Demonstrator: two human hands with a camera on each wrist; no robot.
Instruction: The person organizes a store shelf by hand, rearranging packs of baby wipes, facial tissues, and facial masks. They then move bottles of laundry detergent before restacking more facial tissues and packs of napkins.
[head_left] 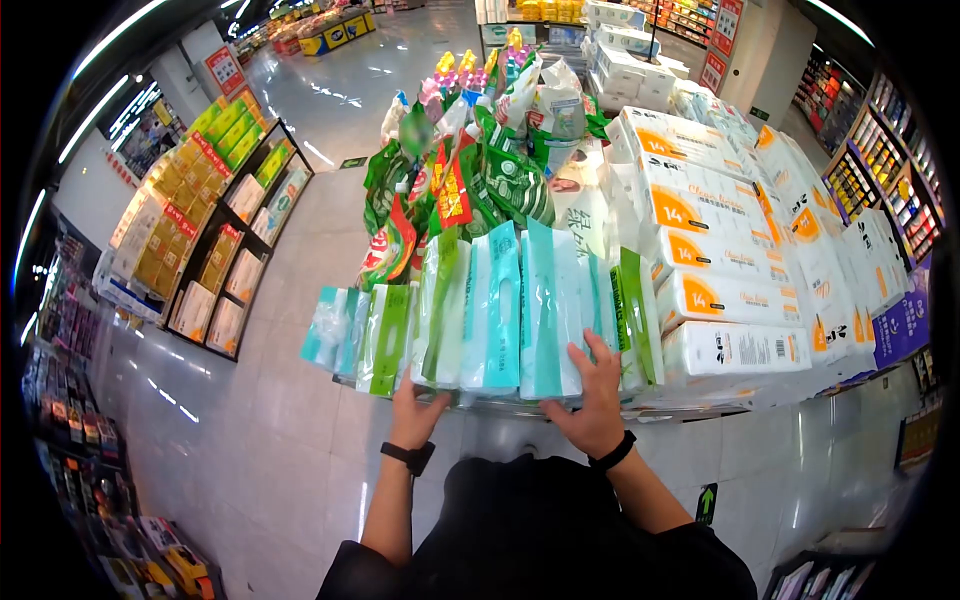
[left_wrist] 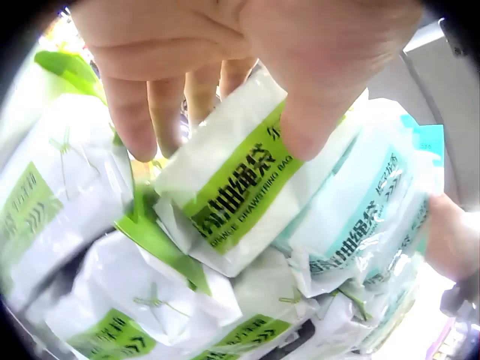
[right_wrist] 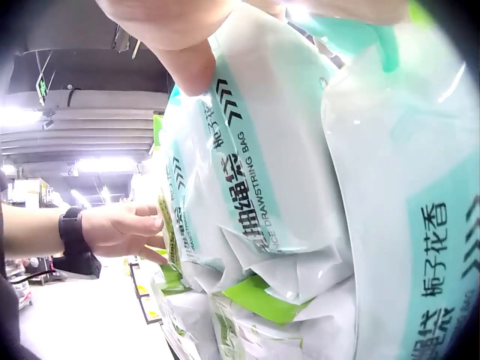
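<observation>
A row of plastic-wrapped drawstring bag packs, some with green bands and some with teal, stands along the front of a display. My left hand is at a green-banded pack, its thumb on the front face and its fingers down the other side. My right hand grips a teal-banded pack. In the right wrist view, its thumb presses the wrapper of that pack, while its other fingers are mostly hidden. Another teal pack stands between the hands.
Green bagged goods are heaped behind the row. White and orange tissue packs are stacked to the right. More packs lie under the row in the left wrist view. A shelf rack stands across the aisle floor on the left.
</observation>
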